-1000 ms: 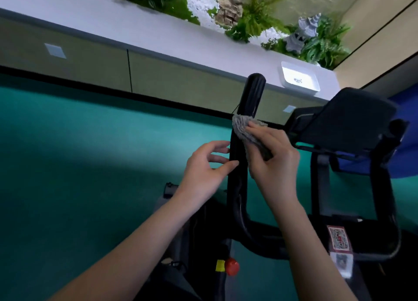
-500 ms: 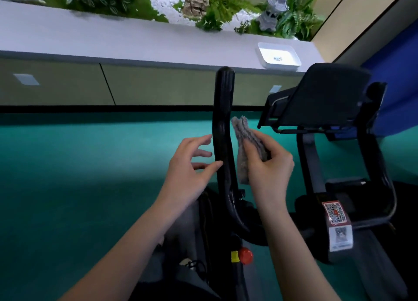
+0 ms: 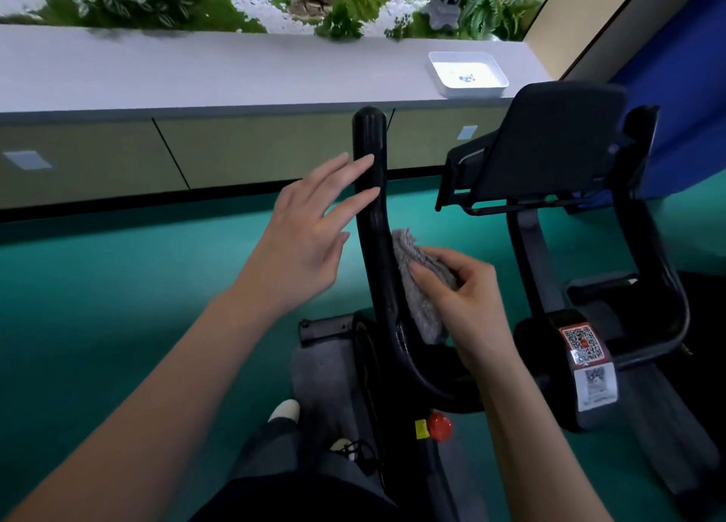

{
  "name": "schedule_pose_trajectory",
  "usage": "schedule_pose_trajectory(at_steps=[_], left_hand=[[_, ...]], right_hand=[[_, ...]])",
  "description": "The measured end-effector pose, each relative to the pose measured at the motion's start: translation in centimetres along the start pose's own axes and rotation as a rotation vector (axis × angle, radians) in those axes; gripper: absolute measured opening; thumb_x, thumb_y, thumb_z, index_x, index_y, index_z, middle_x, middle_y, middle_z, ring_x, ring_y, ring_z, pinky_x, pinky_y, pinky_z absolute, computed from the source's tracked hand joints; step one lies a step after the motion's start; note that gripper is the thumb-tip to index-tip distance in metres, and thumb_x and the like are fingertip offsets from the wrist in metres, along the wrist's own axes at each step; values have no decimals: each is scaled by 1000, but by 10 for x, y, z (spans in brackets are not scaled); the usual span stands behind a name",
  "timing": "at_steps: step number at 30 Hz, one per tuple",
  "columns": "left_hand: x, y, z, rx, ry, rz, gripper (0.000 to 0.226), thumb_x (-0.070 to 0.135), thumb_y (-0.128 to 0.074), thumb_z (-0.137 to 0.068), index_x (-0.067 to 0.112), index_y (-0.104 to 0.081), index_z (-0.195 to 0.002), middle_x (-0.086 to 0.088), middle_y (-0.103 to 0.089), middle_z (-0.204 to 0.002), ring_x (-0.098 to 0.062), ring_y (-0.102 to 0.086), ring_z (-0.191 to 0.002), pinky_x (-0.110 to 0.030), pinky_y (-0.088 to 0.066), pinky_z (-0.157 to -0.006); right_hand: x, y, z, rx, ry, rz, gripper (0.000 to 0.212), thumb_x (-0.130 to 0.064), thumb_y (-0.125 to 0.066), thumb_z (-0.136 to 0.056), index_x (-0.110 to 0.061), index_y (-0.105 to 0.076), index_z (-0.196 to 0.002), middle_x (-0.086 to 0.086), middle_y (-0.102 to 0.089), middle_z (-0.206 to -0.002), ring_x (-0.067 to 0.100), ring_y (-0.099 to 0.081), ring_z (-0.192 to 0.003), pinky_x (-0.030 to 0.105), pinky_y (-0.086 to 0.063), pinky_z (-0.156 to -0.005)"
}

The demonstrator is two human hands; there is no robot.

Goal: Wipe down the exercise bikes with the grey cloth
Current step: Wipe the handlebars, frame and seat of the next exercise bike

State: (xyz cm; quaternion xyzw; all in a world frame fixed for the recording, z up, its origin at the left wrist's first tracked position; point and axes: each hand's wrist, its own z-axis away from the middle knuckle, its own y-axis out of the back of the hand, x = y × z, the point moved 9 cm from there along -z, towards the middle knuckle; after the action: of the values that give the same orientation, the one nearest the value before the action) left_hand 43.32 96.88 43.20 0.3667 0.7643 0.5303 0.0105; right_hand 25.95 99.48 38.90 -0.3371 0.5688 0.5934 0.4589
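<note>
Left grip (image 3: pixel 306 242): fingers straight, empty, tips over the handlebar (image 3: pixel 368 132); contact I can't tell.
Right grip (image 3: pixel 467 305): pinches grey cloth (image 3: pixel 424 313) against that bar; fingers hide the cloth's middle.

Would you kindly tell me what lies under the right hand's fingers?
The grey cloth, bunched, which the right hand holds against the black handlebar. The fingers cover the cloth's middle, and the cloth hides the side of the bar it touches.

one head-worn wide-angle view, aimed forward and down.
the black handlebar (image 3: pixel 368 132) is seen close at frame centre with the left hand (image 3: pixel 310 238) and right hand (image 3: pixel 467 305); a white ledge (image 3: pixel 235 77) is taken in across the top.
</note>
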Motion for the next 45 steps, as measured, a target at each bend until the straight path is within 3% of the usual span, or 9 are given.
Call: schedule_pose_trajectory(at_steps=[3, 7, 14, 19, 24, 33, 36, 40, 45], left_hand=[[2, 0, -10, -17, -70, -66, 57, -1, -57, -77, 13, -49, -132, -3, -29, -153, -21, -21, -143, -43, -30, -102], [-2, -1, -21, -41, -102, -84, 58, 0, -61, -76, 15, -50, -131, -3, -31, -152, -21, -22, -142, -42, -28, -103], [-7, -1, -22, -36, -120, -39, 58, 1, -62, -78, 17, -49, -132, 0, -31, -151, -19, -20, -142, -42, -33, -101], [-9, -1, -21, -34, -126, -16, 58, 0, -62, -78, 17, -49, -133, 1, -31, -151, -18, -21, -142, -45, -36, -101], [-8, -2, -22, -32, -121, -1, 56, 0, -61, -79, 16, -50, -131, 0, -32, -151, -20, -21, -142, -47, -37, -101], [-11, -4, -22, -19, -126, 7, 56, 1, -61, -79, 17, -49, -132, 1, -31, -151, -19, -20, -142, -45, -39, -100], [-13, -3, -21, -19, -128, 8, 56, 2, -61, -80, 18, -49, -132, 2, -30, -151, -18, -19, -142, -44, -37, -102], [-11, -1, -21, -29, -126, 15, 54, 3, -62, -82, 17, -50, -132, 0, -32, -150, -19, -21, -142, -46, -37, -103], [-10, 0, -23, -45, -135, 35, 54, 0, -62, -80, 14, -52, -130, -2, -34, -150, -23, -24, -140, -50, -38, -100]], right_hand=[[12, 6, 10, -44, -60, -53, 16, -8, -70, -82, -8, -73, -97, 6, -74, -92, 21, -70, -90, 40, -55, -84], [19, 9, 8, -86, -156, -221, 14, -3, -66, -84, -15, -73, -86, 1, -75, -79, 15, -71, -74, 23, -54, -62], [11, -29, -40, -180, -284, -374, 19, 3, -52, -91, 5, -61, -108, 14, -67, -90, 19, -66, -75, 27, -55, -70], [17, -42, -39, -296, -338, -379, 23, 5, -51, -91, 5, -59, -112, 25, -63, -100, 34, -61, -89, 50, -48, -90], [20, -40, -28, -361, -294, -332, 19, 9, -55, -87, -4, -64, -97, 16, -68, -86, 22, -68, -67, 31, -57, -66], [26, -27, -1, -519, -306, -158, 17, 7, -58, -86, 1, -65, -101, 14, -69, -85, 22, -67, -71, 29, -57, -65], [15, -12, -3, -368, -194, -81, 18, 9, -61, -84, -5, -67, -92, 8, -67, -81, 13, -65, -68, 25, -53, -67], [-20, 7, 0, -147, 47, -68, 25, 8, -65, -80, -14, -70, -91, 2, -71, -91, 13, -66, -84, 25, -52, -77], [-73, -23, -7, -161, 355, 136, 21, 7, -67, -79, -3, -72, -96, 9, -69, -105, 15, -62, -104, 27, -47, -96]])
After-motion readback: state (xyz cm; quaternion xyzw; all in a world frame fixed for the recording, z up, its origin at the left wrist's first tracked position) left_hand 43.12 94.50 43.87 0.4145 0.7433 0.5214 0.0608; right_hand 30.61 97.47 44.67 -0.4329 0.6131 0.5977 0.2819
